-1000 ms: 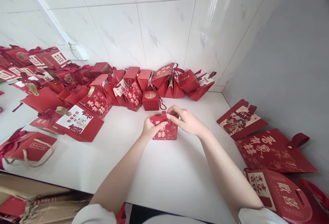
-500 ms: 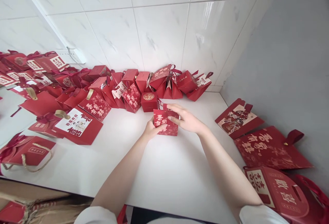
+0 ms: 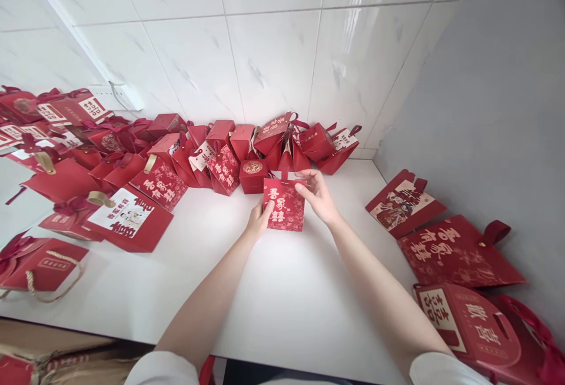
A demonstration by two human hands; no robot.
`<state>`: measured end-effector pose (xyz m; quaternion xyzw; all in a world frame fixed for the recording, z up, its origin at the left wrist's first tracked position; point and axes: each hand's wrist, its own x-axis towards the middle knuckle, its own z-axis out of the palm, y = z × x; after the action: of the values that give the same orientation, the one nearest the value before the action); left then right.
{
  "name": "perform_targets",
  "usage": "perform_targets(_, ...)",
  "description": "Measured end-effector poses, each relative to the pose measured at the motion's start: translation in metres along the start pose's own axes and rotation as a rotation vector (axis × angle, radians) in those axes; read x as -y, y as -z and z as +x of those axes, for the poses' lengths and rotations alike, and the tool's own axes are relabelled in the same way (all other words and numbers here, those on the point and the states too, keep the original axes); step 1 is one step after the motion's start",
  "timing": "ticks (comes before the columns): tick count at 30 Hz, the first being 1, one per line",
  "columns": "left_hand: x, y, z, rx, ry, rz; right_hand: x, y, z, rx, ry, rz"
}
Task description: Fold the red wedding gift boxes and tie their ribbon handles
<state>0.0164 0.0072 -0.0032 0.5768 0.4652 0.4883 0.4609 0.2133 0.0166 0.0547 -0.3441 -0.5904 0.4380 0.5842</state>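
A small red gift box (image 3: 285, 211) with pale Chinese characters and a floral pattern stands over the white table in front of me, a ribbon loop rising from its top. My left hand (image 3: 259, 220) grips its left side, thumb on the front and the other fingers hidden behind. At the upper right corner, my right hand (image 3: 318, 195) has its thumb on the front edge and its fingers curled behind the top, close to the ribbon loop. Just behind sits a red box with a round gold emblem (image 3: 253, 175).
Many red gift boxes (image 3: 223, 167) line the tiled wall and crowd the left of the white table (image 3: 265, 302). A box with a rope handle (image 3: 48, 264) sits at the near left. Several flat-faced red bags (image 3: 459, 249) lean along the grey right wall. A cardboard carton (image 3: 53, 355) is below the table edge.
The gift box's front has turned more squarely towards me. My left thumb has slid back to its left edge, and my right fingers have drawn back from the ribbon to the corner.
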Motion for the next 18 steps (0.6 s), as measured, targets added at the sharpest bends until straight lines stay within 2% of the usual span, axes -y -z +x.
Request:
perform_targets(3, 0.005, -0.004, 0.009, -0.056, -0.002, -0.069, -0.030, -0.005, -0.011, 0.034, -0.148, 0.051)
perform_targets(6, 0.008, -0.005, 0.017, -0.082, -0.025, -0.068, -0.053, -0.010, -0.021, -0.002, -0.295, 0.096)
perform_targets(12, 0.010, 0.000, 0.015, -0.224, -0.085, 0.057, -0.067, -0.015, -0.032, -0.171, -0.236, 0.091)
perform_targets(15, 0.008, 0.001, 0.011, -0.173, -0.096, 0.066, -0.070, -0.013, -0.033, -0.248, -0.205, 0.026)
perform_targets(18, 0.007, 0.001, 0.012, -0.076, -0.138, 0.050, -0.073, -0.007, -0.027, -0.164, -0.213, -0.035)
